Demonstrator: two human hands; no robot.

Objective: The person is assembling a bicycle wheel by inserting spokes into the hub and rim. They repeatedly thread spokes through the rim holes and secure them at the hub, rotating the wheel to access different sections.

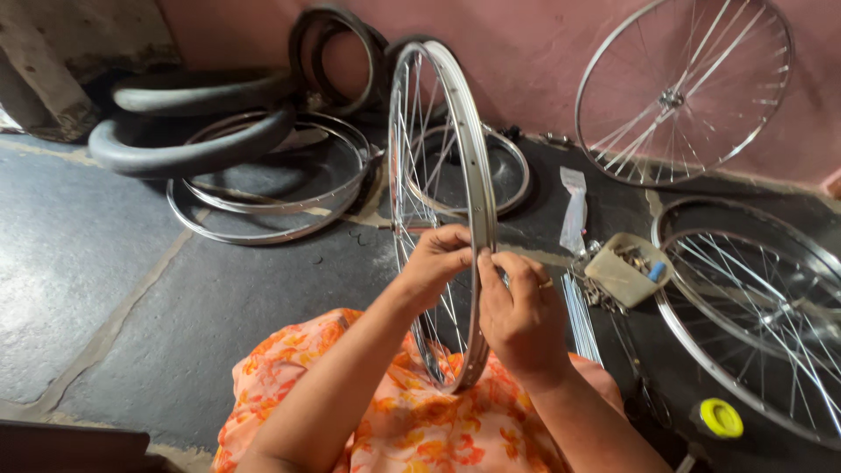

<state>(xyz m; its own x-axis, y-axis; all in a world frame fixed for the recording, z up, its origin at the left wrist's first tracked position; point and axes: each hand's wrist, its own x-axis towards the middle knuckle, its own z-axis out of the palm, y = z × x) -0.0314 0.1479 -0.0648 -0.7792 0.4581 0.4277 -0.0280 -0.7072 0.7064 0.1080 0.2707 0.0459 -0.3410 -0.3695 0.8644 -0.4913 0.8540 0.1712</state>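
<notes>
Holding spoked wheel rim point(455, 175) upright over lap, left hand point(435, 258) pinched on spokes inside rim, right hand point(521, 315) grip closed on rim edge. Risk: rim tipping or a spoke slipping out of fingertips, judging by light pinch. Crowding right side: parts tray point(624, 267), loose spokes point(580, 315), finished wheel point(762, 307) on floor point(131, 289).

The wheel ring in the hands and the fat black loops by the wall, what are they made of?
The wheel rim looks like shiny metal, probably steel: silvery, with bright glints. The black loops look like matte rubber: dull, soft and saggy. Both hands, left hand and right hand, pinch the rim.
</notes>
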